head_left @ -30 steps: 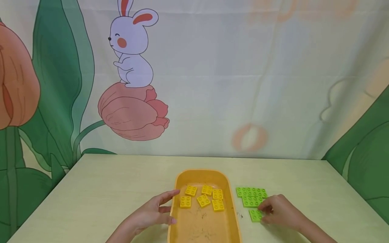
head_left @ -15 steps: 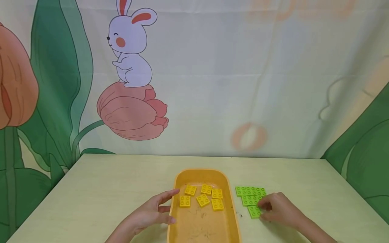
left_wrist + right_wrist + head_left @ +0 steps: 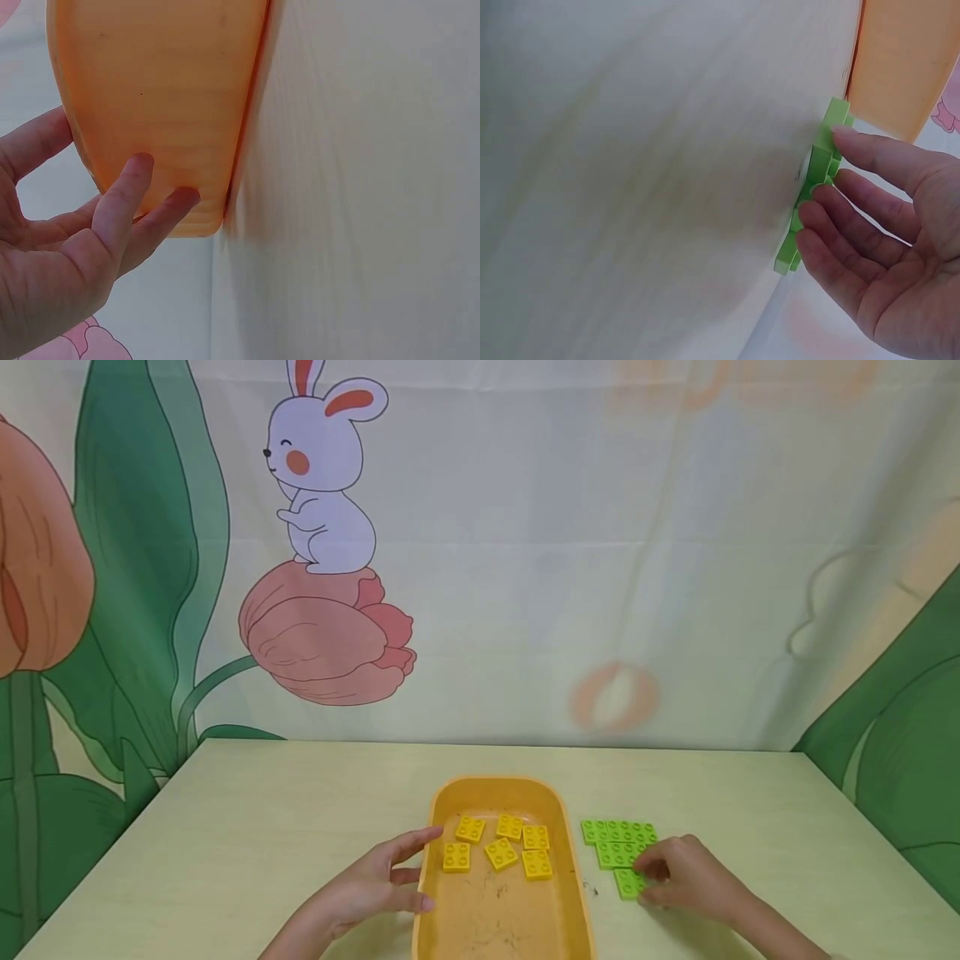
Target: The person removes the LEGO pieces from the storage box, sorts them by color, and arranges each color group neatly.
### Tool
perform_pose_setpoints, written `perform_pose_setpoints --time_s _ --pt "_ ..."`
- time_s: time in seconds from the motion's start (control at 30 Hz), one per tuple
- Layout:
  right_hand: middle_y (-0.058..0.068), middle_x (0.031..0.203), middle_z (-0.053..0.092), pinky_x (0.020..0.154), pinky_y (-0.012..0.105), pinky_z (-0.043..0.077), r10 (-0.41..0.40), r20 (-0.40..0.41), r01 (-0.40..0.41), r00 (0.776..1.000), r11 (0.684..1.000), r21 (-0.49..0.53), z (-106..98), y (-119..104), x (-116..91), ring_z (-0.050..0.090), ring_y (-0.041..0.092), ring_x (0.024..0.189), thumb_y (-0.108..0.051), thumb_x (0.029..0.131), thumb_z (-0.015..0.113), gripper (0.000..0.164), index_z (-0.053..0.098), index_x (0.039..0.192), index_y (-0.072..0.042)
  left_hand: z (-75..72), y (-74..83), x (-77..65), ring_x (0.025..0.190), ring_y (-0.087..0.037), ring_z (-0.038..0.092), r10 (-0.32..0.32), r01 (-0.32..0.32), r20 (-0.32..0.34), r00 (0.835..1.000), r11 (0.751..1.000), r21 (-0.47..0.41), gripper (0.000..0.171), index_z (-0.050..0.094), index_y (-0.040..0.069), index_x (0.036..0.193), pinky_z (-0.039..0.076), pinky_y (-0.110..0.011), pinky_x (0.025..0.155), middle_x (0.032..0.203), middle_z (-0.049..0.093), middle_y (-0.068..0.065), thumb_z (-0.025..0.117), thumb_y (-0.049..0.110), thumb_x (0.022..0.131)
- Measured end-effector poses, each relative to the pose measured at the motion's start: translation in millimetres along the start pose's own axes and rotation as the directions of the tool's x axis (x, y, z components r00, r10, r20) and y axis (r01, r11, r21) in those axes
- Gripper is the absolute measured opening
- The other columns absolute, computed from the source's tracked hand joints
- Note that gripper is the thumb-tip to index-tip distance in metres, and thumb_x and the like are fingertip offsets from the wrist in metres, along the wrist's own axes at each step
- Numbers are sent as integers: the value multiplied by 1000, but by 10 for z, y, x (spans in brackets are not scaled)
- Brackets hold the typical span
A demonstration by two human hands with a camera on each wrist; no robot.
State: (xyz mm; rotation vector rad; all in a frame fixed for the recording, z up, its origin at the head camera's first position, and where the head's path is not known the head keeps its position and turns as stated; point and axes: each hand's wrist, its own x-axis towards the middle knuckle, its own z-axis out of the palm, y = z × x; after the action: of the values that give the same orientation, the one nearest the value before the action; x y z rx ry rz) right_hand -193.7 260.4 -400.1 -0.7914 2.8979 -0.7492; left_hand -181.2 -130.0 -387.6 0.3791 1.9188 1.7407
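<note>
My right hand (image 3: 693,881) pinches a flat green toy building brick (image 3: 627,884) by its near right part, and the fingers hide some of it. This brick lies right up against a row of green bricks (image 3: 618,855), with another green row (image 3: 618,832) behind. In the right wrist view the thumb lies on the near green brick's side (image 3: 826,154), and the other fingers bend toward the bricks beyond. My left hand (image 3: 367,885) rests at the left side of a yellow-orange tray (image 3: 423,914). In the left wrist view its spread, relaxed fingers lie along the tray's outer wall (image 3: 165,90).
Several square yellow bricks (image 3: 501,854) lie loose in the far half of the tray. Small dark specks (image 3: 591,889) mark the pale table (image 3: 300,810) between tray and green bricks. A printed curtain (image 3: 487,568) hangs behind the table's back edge.
The near green brick has slid away from me, up against the row behind it, then slightly right. My right hand moved along with it. The left hand stays on the tray.
</note>
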Motion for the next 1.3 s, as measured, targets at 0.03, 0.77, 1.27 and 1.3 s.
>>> perform_pose_setpoints --time_s 0.03,0.77,1.27,1.3 --pt "-4 73 63 54 20 45 2 -3 -2 1000 1000 0 0 -3 2 50 2 62 -11 64 80 22 70 81 0 -1 1 -3 121 -41 41 2 -2 1 1000 1000 -1 81 24 1 142 49 -40 86 146 16 -28 71 4 77" --pt "10 98 66 75 34 53 -51 -100 75 994 965 252 -154 -626 308 62 25 90 -19 74 76 34 66 100 0 -14 13 -9 119 -41 43 -24 24 -27 999 1000 20 81 26 2 142 49 -40 85 145 17 -29 72 4 76" --pt "16 108 64 80 43 50 -143 81 129 986 979 158 238 -969 882 58 31 96 -9 74 74 40 62 109 6 -17 -22 -15 120 -45 40 11 -11 5 1000 1000 5 80 24 1 143 49 -42 85 145 14 -31 70 2 77" --pt "15 107 64 80 42 50 -148 87 134 985 981 143 262 -975 908 59 30 96 -8 73 74 40 63 109 6 -15 -21 -14 120 -45 40 11 -11 7 1000 1000 2 81 23 1 143 49 -42 85 145 14 -31 70 1 77"
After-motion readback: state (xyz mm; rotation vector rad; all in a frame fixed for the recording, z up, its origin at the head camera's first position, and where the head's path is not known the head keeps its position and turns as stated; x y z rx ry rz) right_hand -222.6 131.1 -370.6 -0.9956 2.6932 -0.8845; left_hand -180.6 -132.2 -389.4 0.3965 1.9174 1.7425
